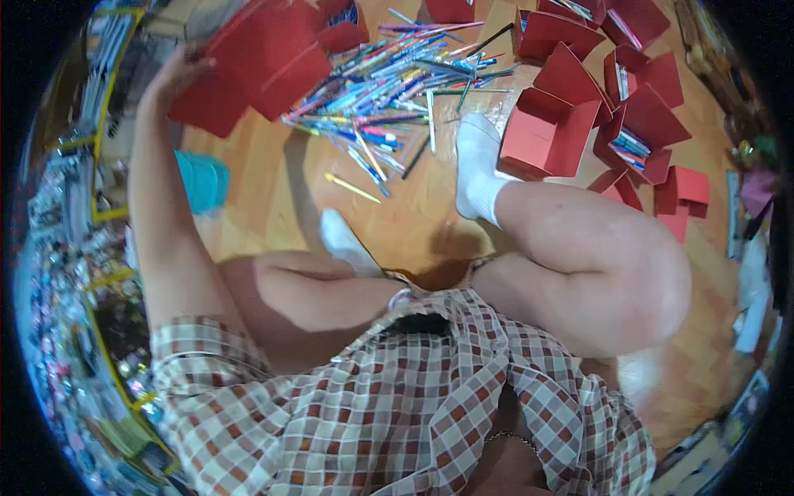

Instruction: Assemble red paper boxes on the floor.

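At the upper left my left hand [172, 78] is closed on the edge of a red cardboard box [248, 62] with unfolded flaps. The raised box partly covers another small red box [343, 37] that has dark items inside. Just to its right a large heap of pens and pencils [389, 87] is spread over the wooden floor. One yellow pencil [353, 188] lies apart at the heap's near edge. My right hand is outside the picture.
An open red box [538, 136] stands by my white-socked foot [480, 161]. Behind it are several more red boxes, one holding pens [630, 149]. A turquoise container [203, 182] sits under my left forearm. Cluttered yellow-edged shelving [103, 215] lines the left side.
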Tool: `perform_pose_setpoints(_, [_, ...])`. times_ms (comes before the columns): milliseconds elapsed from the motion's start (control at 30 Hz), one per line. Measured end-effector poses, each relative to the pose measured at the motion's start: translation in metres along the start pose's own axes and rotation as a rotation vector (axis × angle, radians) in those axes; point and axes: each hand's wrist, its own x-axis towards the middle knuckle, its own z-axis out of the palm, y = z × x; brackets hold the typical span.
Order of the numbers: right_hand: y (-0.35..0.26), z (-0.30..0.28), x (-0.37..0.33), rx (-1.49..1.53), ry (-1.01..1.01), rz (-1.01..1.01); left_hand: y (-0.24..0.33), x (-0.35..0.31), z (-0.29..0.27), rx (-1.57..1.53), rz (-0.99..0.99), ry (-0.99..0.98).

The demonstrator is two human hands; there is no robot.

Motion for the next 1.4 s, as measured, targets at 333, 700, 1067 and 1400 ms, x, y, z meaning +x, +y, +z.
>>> perform_pose_setpoints(333, [-0.012, -0.042, -0.002, 0.392, -0.078, 0.707, 0.091, -0.051, 0.006, 0.268, -0.010, 0.073])
perform_pose_setpoints(700, [0.038, -0.498, 0.119, -0.606, 0.849, -0.600, 0.058, -0.023, 0.012, -0.060, 0.090, -0.043])
perform_pose_setpoints(1067, [-0.278, -0.043, 0.140, -0.550, -0.979, -0.588, 0.034, -0.045, 0.068, -0.725, 0.187, -0.309])
perform_pose_setpoints(1400, [-0.148, 0.067, 0.103, -0.207, -1.270, 0.069, 0.016, -0.037, 0.166, -0.902, -0.077, -0.190])
